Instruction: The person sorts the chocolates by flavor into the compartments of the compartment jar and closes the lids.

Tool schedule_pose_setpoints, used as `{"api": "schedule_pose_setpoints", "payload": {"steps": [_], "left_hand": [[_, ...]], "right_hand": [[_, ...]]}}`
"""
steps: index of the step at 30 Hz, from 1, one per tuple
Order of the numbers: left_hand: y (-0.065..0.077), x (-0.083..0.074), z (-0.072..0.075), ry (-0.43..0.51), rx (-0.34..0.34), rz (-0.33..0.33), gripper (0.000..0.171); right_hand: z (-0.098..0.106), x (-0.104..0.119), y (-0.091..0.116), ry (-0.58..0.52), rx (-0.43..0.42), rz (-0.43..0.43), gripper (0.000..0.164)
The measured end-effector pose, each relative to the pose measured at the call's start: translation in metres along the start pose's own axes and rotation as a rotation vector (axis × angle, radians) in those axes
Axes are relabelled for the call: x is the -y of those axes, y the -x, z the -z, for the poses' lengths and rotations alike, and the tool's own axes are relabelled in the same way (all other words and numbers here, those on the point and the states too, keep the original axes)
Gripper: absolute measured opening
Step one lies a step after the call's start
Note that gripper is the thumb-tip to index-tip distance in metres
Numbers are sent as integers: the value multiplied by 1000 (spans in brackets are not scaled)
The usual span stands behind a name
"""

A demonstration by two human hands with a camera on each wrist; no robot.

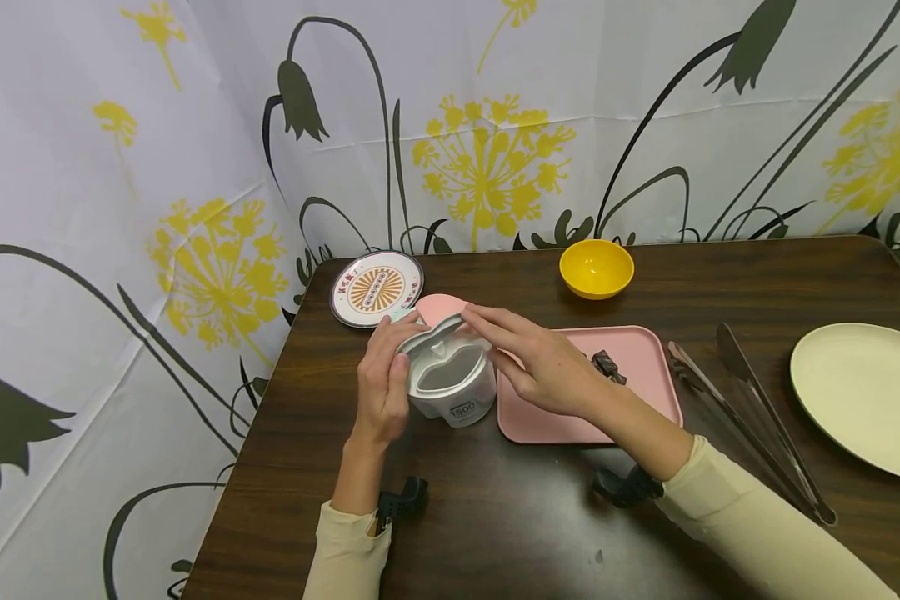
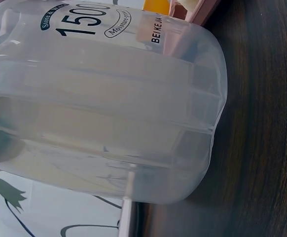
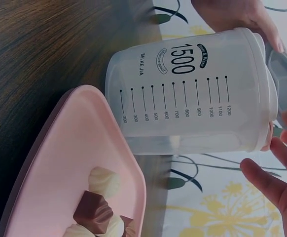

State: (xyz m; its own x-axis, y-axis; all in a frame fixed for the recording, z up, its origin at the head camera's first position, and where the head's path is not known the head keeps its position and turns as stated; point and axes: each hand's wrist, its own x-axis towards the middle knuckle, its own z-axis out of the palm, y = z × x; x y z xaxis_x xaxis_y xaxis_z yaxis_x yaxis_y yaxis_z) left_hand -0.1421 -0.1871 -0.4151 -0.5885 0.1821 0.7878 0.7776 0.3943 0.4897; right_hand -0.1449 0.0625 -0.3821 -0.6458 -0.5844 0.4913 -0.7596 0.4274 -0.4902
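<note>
A clear plastic storage container (image 1: 461, 404) marked 1500 stands on the table, its grey flip lid (image 1: 438, 337) tilted up over the mouth. At its left rim my left hand (image 1: 382, 375) holds on, thumb at the front and fingers toward the back. The fingertips of my right hand (image 1: 543, 362) touch the lid's right edge, the fingers extended. In the right wrist view the thumb stands apart from the container. The container's wall looks see-through, and I make out no contents. The left wrist view shows mostly the container's side (image 2: 109, 98).
A pink tray (image 1: 570, 429) with brown and white chocolates (image 3: 93, 212) lies right of the container. Behind stand a printed plate (image 1: 377, 289), a pink round thing (image 1: 441, 307) and a yellow bowl (image 1: 597, 270). Metal tongs (image 1: 776, 442) and a cream plate (image 1: 862, 392) lie farther right.
</note>
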Motion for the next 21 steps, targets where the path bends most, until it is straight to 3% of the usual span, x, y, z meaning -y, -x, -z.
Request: {"api": "schedule_pose_setpoints", "payload": {"steps": [7,14,18,21], "left_hand": [[1,2,0,-14,-8,-1,39],[3,2,1,-54,-13,6,38],[3,1,1,-61,-20,2,38],[3,1,-1,-70,-25,6,38]], "right_hand": [[3,-2,7,-30,-8,-18,60],[16,-4,21,-63,20,-94,55],[29,-9,36,-96,-47,-119,54],[44,-13,53,-20,-109,-152,53]]}}
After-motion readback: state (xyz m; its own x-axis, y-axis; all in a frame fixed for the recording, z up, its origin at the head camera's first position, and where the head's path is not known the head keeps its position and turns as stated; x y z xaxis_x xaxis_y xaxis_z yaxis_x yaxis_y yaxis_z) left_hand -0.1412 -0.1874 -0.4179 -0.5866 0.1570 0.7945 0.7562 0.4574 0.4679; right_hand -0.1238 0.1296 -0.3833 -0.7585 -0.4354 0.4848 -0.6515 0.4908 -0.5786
